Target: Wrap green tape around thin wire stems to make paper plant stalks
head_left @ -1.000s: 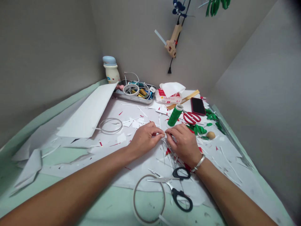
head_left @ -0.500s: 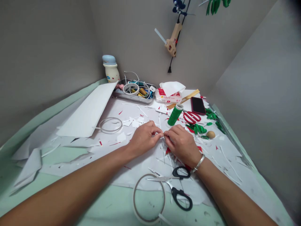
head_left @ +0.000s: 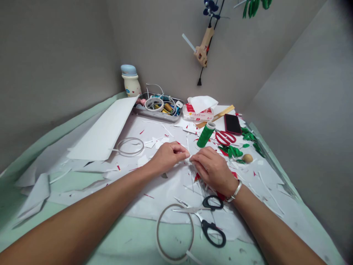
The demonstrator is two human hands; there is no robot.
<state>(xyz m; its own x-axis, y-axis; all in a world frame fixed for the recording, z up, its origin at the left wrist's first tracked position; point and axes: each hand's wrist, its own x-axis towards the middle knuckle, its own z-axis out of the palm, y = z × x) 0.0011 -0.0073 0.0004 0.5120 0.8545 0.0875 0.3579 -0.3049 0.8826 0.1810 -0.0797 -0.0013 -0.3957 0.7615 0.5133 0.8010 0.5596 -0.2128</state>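
My left hand (head_left: 168,156) and my right hand (head_left: 212,168) meet at the fingertips over the paper-strewn table (head_left: 82,191). Both pinch a small white paper piece (head_left: 189,159) between thumb and fingers, just above a pile of thin white strips and red scraps (head_left: 199,180). A silver bangle sits on my right wrist. A green thread spool (head_left: 205,134) stands just beyond my right hand. Black-handled scissors (head_left: 207,218) lie open in front of my right wrist.
A clear tape ring (head_left: 174,232) lies near the front edge, another (head_left: 130,146) left of my hands. A white card sheet (head_left: 106,127), metal tray (head_left: 157,106), bottle (head_left: 130,81), tissue pack (head_left: 199,110), phone (head_left: 232,123), red scissors (head_left: 224,137) and green leaves (head_left: 233,151) sit behind. A glue gun (head_left: 202,48) hangs on the wall.
Both hands have shifted slightly left and away from me, still pinched together on the small paper piece. Nothing else on the table has moved.
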